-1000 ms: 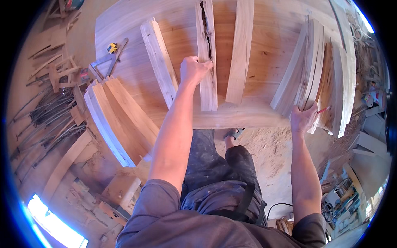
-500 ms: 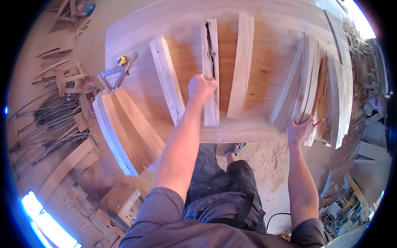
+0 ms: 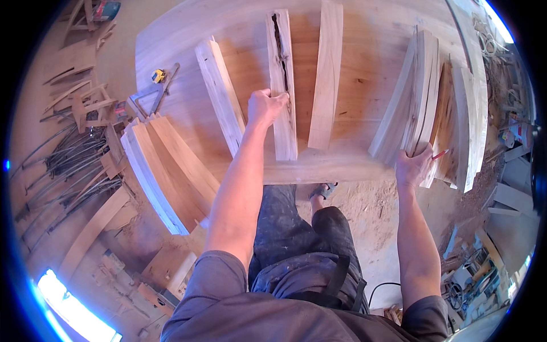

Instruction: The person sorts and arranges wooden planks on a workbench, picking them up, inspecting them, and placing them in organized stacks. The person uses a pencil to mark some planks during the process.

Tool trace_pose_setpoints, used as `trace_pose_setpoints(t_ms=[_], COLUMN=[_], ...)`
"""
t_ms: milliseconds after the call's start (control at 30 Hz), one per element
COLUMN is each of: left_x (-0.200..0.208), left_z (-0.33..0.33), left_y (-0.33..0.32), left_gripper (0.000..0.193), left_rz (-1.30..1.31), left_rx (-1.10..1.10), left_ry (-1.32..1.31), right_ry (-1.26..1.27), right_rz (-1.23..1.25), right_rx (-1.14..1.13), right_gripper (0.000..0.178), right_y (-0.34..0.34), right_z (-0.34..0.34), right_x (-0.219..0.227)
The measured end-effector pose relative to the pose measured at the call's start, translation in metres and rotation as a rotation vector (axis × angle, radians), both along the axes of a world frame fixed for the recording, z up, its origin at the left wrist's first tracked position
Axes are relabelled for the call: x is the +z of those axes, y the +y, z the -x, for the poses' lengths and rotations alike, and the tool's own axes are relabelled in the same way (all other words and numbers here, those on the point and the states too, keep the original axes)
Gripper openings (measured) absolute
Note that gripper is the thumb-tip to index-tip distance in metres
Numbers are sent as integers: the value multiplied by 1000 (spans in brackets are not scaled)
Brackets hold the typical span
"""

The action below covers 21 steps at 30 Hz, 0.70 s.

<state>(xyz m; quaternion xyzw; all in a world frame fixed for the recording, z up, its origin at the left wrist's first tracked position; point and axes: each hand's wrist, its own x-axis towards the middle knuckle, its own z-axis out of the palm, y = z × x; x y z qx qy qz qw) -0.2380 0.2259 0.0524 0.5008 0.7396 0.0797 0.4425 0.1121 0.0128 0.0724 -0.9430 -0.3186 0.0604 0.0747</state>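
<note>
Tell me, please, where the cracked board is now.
In the head view, the cracked board lies upper centre on the tabletop, touching the left hand, with one board to its left and another to its right.

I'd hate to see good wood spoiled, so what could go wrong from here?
The board with the long dark crack, held by the left hand, might split further along that gap if twisted or pressed. The boards at the left seem to reach past the near edge of the table, so a knock could tip one off. The right hand holds a red pencil while touching the boards at the right, so it might leave a stray mark.
</note>
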Motion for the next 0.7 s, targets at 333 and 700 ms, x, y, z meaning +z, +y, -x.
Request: trace_pose_setpoints(t_ms=[333,700], left_x=[-23,-19], left_z=[0,-7], left_y=[-14,-30], left_gripper=[39,46], left_rz=[-107,-156], left_rx=[-36,18], left_ry=[30,-54], right_ry=[-4,2], right_rz=[-30,-8], right_rx=[25,2], right_gripper=[81,81], right_y=[-2,-3], right_z=[-3,-2], right_x=[-4,2])
